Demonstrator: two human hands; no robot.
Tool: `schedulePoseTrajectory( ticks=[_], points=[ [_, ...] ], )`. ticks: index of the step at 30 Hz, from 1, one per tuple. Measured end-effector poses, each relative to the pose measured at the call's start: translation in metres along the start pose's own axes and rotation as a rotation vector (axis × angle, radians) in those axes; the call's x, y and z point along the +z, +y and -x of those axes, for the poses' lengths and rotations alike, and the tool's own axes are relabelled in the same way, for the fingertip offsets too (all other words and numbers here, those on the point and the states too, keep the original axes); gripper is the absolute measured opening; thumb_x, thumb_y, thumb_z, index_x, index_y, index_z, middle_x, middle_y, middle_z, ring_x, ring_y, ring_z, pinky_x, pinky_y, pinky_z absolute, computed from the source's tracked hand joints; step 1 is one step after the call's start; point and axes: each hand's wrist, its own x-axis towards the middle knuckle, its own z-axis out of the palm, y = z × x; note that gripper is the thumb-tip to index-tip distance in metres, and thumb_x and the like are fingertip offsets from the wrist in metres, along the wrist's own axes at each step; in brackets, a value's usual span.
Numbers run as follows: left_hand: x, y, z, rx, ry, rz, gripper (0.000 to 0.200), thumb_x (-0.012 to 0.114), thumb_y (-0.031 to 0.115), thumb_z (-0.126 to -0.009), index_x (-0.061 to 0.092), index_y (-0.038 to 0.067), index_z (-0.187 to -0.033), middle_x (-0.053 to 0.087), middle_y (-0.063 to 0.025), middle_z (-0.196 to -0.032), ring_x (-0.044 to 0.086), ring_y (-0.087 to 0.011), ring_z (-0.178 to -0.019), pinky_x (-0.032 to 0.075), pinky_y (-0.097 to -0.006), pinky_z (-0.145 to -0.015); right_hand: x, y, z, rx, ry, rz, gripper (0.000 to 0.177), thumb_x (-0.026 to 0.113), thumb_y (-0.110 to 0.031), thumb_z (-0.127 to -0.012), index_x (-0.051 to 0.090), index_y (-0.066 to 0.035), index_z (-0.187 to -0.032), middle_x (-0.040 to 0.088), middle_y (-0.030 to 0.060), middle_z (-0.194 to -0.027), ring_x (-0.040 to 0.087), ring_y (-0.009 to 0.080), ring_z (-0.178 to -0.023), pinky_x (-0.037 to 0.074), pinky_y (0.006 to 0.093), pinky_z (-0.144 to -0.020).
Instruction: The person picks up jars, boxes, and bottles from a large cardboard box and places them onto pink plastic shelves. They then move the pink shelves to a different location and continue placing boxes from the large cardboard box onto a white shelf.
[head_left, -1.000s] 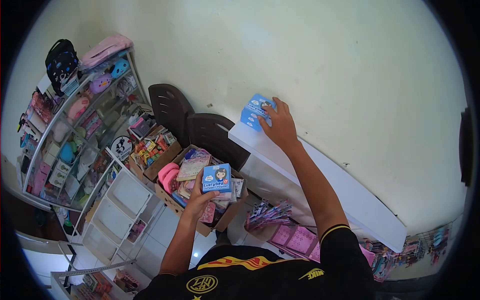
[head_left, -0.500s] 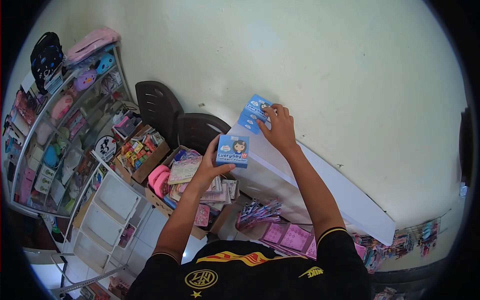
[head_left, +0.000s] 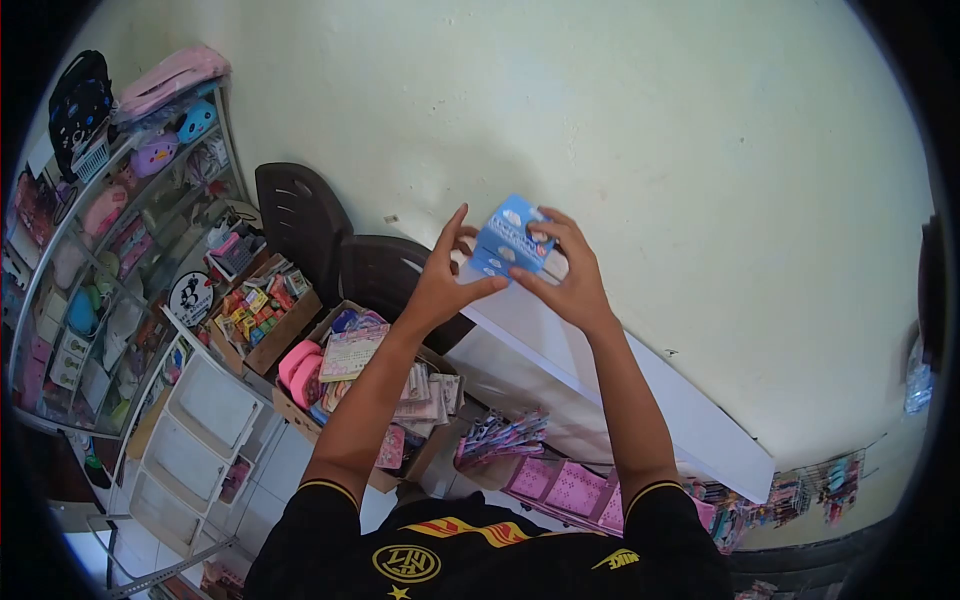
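A stack of light blue compact powder boxes [head_left: 508, 240] stands at the near end of the long white shelf [head_left: 600, 355], against the wall. My right hand [head_left: 565, 275] grips the stack from the right, thumb on the lower edge and fingers on the far side. My left hand [head_left: 440, 280] is just left of the boxes, its fingers apart and curved, its thumb close to the stack's lower corner. Nothing shows in my left palm. Parts of the boxes are hidden behind my right fingers.
Dark plastic chairs [head_left: 300, 225] stand left of the shelf. Below them are cartons of small packets [head_left: 262, 312] and booklets [head_left: 350, 355]. A glass display case [head_left: 130, 250] fills the left side. Pink patterned bins [head_left: 575, 487] and hanging goods [head_left: 835, 485] lie below the shelf.
My left hand has moved up and right to the stack and let go of the box it held, which now appears to be with the others. My right hand's grip has shifted lower.
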Motion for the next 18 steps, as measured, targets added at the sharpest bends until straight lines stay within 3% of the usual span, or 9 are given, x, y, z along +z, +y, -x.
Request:
schedulePoseTrajectory(
  ticks=[1,3,4,6,13,16,18],
  points=[
    [0.003,-0.015,-0.008,-0.003,-0.002,-0.001,0.104,0.087,0.023,-0.068,0.027,0.001,-0.150,0.045,-0.0152,-0.138,0.052,-0.0201,-0.121,0.046,-0.0296,-0.093,0.007,0.010,-0.003,0.004,0.001,-0.002,0.055,0.083,-0.024,-0.073,0.060,-0.009,-0.120,0.051,0.0206,-0.134,0.048,0.0374,-0.127,0.041,0.0446,-0.104],
    [0.012,-0.044,-0.020,0.236,0.083,-0.307,0.113,0.091,0.027,-0.062,0.025,0.000,-0.150,0.047,-0.0180,-0.136,0.054,-0.0214,-0.118,0.048,-0.0310,-0.093,0.023,0.031,-0.006,-0.110,0.087,0.319,0.051,0.081,-0.025,-0.075,0.061,-0.008,-0.119,0.052,0.0191,-0.132,0.049,0.0366,-0.123,0.043,0.0449,-0.101],
    [0.018,-0.053,-0.023,0.234,0.091,-0.311,0.113,0.091,0.027,-0.062,0.025,0.000,-0.150,0.047,-0.0180,-0.136,0.054,-0.0214,-0.118,0.048,-0.0310,-0.093,0.028,0.041,-0.004,-0.115,0.082,0.314,0.051,0.081,-0.025,-0.075,0.061,-0.008,-0.119,0.052,0.0191,-0.132,0.049,0.0366,-0.123,0.043,0.0449,-0.101],
    [0.029,-0.053,-0.031,0.097,-0.032,0.005,0.120,0.093,0.033,-0.058,0.024,-0.006,-0.147,0.043,-0.0247,-0.141,0.046,-0.0309,-0.130,0.042,-0.0375,-0.104,0.033,0.055,-0.002,-0.161,0.154,0.516,0.051,0.080,-0.026,-0.076,0.061,-0.008,-0.119,0.053,0.0168,-0.130,0.049,0.0355,-0.119,0.043,0.0453,-0.097],
    [0.037,-0.063,-0.035,0.131,-0.054,0.027,0.116,0.092,0.029,-0.059,0.024,-0.008,-0.146,0.045,-0.0263,-0.139,0.050,-0.0305,-0.126,0.045,-0.0380,-0.101,0.022,0.057,-0.003,-0.139,0.124,0.476,0.055,0.084,-0.022,-0.070,0.063,-0.008,-0.119,0.054,0.0144,-0.129,0.049,0.0339,-0.118,0.042,0.0456,-0.099],
    [0.046,-0.068,-0.037,0.159,0.028,-0.020,0.110,0.090,0.025,-0.062,0.026,-0.008,-0.145,0.045,-0.0272,-0.138,0.051,-0.0320,-0.126,0.046,-0.0394,-0.101,0.017,0.058,-0.004,-0.177,0.068,0.413,0.059,0.084,-0.022,-0.068,0.061,-0.009,-0.121,0.053,0.0134,-0.129,0.047,0.0350,-0.119,0.042,0.0458,-0.099],
    [0.053,-0.066,-0.039,0.220,0.157,-0.256,0.102,0.087,0.022,-0.064,0.029,-0.007,-0.143,0.047,-0.0273,-0.135,0.053,-0.0349,-0.123,0.047,-0.0409,-0.100,0.018,0.059,-0.004,-0.152,0.057,0.418,0.060,0.085,-0.021,-0.067,0.061,-0.010,-0.121,0.052,0.0130,-0.130,0.045,0.0352,-0.120,0.042,0.0456,-0.100]
  ],
)
